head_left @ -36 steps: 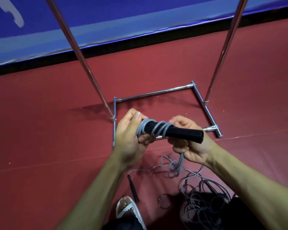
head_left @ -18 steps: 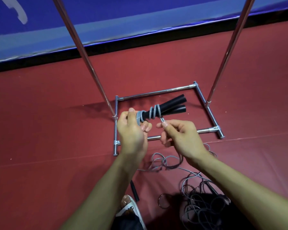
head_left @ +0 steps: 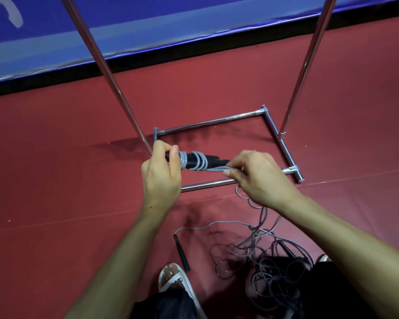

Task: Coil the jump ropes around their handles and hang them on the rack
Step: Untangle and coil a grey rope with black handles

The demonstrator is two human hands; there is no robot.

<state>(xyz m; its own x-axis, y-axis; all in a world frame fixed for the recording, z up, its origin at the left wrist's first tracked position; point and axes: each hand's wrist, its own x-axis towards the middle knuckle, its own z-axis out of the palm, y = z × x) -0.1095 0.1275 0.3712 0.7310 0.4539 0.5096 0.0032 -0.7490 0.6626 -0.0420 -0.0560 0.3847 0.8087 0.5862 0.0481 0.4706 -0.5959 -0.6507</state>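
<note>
My left hand (head_left: pixel 161 176) grips one end of the black jump rope handles (head_left: pixel 213 159), which lie level in front of me with a few turns of grey rope (head_left: pixel 198 164) wound round them. My right hand (head_left: pixel 256 178) pinches the grey rope just right of the coils, over the handles' far end. Slack rope drops from that hand to the floor. The chrome rack (head_left: pixel 207 123) stands right behind, its base frame on the red mat and two uprights rising out of view.
A tangle of grey ropes (head_left: pixel 276 268) with black handles lies on the mat at lower right. A loose black handle (head_left: pixel 182 254) lies near my sandalled foot (head_left: pixel 173 277). A blue padded wall (head_left: pixel 148 26) runs along the back.
The handles have swung from pointing up-right to lying level. My right hand moved up and right with the rope. The left hand kept its grip.
</note>
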